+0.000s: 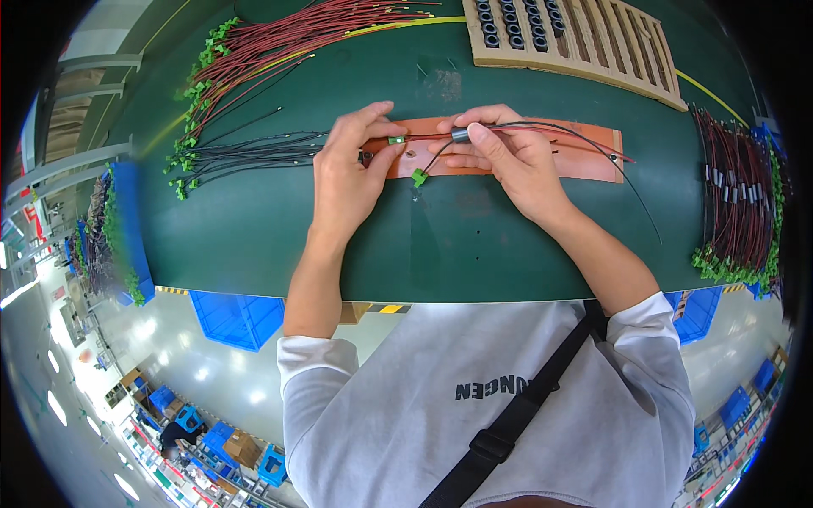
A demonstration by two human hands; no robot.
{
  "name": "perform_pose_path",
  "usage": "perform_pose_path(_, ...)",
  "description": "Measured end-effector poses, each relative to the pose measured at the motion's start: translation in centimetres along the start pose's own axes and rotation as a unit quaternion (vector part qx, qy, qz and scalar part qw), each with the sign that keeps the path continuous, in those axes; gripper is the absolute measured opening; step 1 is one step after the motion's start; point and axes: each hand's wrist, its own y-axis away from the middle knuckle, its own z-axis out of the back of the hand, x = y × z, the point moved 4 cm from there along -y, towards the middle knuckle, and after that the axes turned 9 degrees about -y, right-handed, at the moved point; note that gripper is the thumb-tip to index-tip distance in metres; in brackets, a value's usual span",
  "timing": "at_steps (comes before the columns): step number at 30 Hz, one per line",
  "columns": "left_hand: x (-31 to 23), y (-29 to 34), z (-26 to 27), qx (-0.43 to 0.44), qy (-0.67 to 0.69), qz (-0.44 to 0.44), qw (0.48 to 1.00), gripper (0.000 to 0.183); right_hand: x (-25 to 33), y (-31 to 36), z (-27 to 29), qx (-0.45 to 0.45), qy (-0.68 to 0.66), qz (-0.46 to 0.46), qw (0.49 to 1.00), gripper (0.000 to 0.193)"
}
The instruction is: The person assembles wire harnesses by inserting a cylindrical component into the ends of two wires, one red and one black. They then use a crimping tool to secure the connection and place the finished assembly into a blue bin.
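Pinching a smooth, dark grey cylinder [460, 135] between right grip [523, 165] thumb and fingers, threading slim red and black wires [559, 128] lengthwise through it. Grasping a small, blocky green connector [396, 140] in left grip [347, 169] fingertips. Letting a second green connector [419, 177] dangle below on curved black wire. Holding everything above a flat reddish strip [597, 162] lying on the matte green bench [474, 262]. Facing a ribbed cardboard tray [593, 61] of black rings [512, 30] beyond.

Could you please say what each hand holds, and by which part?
The left hand holds a green connector by its body; the right hand holds a grey cylinder by its outside.
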Motion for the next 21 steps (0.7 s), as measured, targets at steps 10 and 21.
perform_pose_path(10,-0.7,1.4,0.2,0.161,0.132,0.123,0.97,0.03,0.3,-0.1,0.2,0.01,-0.073,-0.013,0.997,0.024)
perform_pose_path(21,0.5,0.6,0.9,0.092,0.142,0.049,0.984,0.04,0.1,0.1,0.0,0.018,-0.035,0.007,0.999,0.023)
